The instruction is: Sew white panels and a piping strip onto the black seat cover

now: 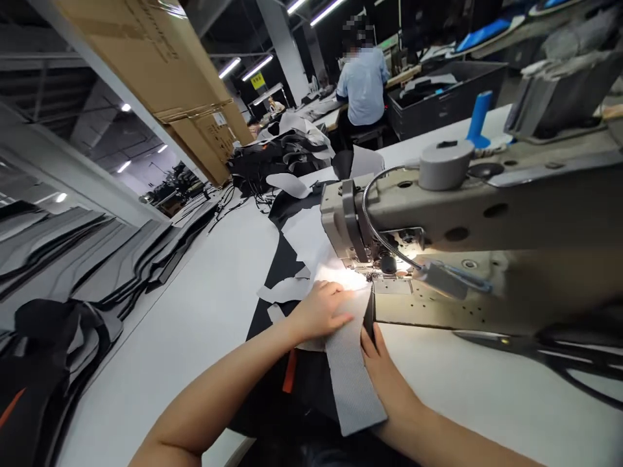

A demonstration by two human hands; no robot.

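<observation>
Head view is showing me feeding a grey webbing strap [351, 370] toward the needle area of the sewing machine [438, 227]. My left hand [321, 311] is lying flat, fingers spread, pressing the strap's far end onto the white fabric piece [311, 246] on the table [204, 311]. My right hand [379, 363] is resting open against the strap's right edge, gripping nothing. I am judging the strap light, floppy along its length yet ribbed enough not to slip; steering it by its edges near the lit presser foot seems best.
</observation>
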